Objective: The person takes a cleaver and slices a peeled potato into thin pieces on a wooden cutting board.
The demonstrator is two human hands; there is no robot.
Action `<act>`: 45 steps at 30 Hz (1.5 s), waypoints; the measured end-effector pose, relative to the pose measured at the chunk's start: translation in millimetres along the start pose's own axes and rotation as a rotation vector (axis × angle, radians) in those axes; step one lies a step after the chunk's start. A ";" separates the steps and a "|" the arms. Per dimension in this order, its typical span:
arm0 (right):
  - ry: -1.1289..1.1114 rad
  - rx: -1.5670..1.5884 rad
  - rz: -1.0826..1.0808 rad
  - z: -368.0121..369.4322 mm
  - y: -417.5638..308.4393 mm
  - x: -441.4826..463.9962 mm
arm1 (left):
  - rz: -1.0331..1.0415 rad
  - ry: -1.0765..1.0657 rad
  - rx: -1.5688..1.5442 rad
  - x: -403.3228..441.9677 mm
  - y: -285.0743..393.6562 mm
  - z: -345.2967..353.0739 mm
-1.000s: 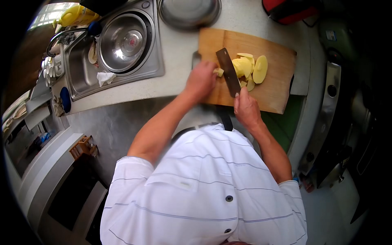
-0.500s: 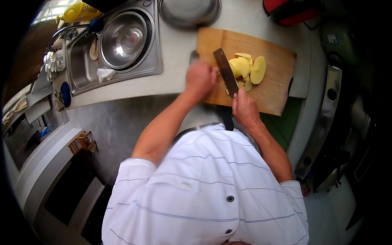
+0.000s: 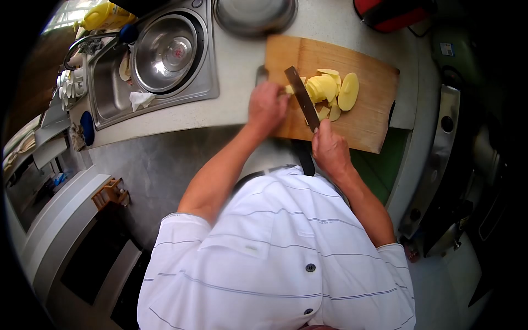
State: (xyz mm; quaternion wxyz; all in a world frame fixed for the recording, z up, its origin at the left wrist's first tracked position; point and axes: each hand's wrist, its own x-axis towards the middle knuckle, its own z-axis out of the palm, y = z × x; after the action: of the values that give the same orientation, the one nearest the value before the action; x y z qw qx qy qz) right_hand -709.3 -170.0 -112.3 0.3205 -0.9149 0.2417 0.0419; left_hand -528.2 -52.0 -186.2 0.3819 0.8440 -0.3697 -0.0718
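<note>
A wooden cutting board (image 3: 363,124) lies on the counter. My right hand (image 3: 331,147) is closed round the handle of a dark, broad-bladed knife (image 3: 302,98), whose blade slants up and left over the board. At the board's left side, my left hand (image 3: 268,108) has its fingers closed on a small yellow potato piece (image 3: 289,89), left of the blade. Several pale yellow potato slices (image 3: 323,87) lie overlapped just right of the knife, and a larger oval slice (image 3: 348,92) rests beside them.
A steel sink (image 3: 110,114) holding a metal basin (image 3: 159,69) is at the left. Behind the board's left corner sits a round metal bowl (image 3: 256,15). A red and black appliance (image 3: 388,12) stands at the back right, and a stove (image 3: 437,165) is far right.
The knife and both hands have shifted slightly left over the last second. My left hand moved up and back down a little, and its potato piece shows again beside the blade.
</note>
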 end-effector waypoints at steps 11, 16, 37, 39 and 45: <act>-0.075 -0.080 0.021 14.3 -3.0 11.9 | 0.017 -0.021 -0.041 0.8 -7.5 1.5; -0.081 -0.035 0.038 6.6 -3.3 7.7 | 0.011 -0.033 -0.068 1.8 -6.2 -2.5; -0.063 -0.061 0.038 9.3 -9.9 12.7 | -0.051 -0.056 -0.111 0.5 -8.1 -4.6; -0.084 -0.040 0.060 -2.4 -14.9 6.9 | -0.059 -0.059 -0.122 -1.8 -8.9 -4.7; -0.012 -0.056 -0.019 -0.6 -13.2 -0.3 | -0.049 -0.052 -0.123 -1.7 -11.8 -2.7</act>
State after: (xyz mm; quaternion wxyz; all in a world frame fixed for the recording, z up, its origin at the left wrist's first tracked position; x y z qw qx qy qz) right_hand -703.5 -161.3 -104.3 0.2968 -0.9255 0.2297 0.0509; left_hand -521.6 -44.1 -192.9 0.4215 0.8254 -0.3538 -0.1256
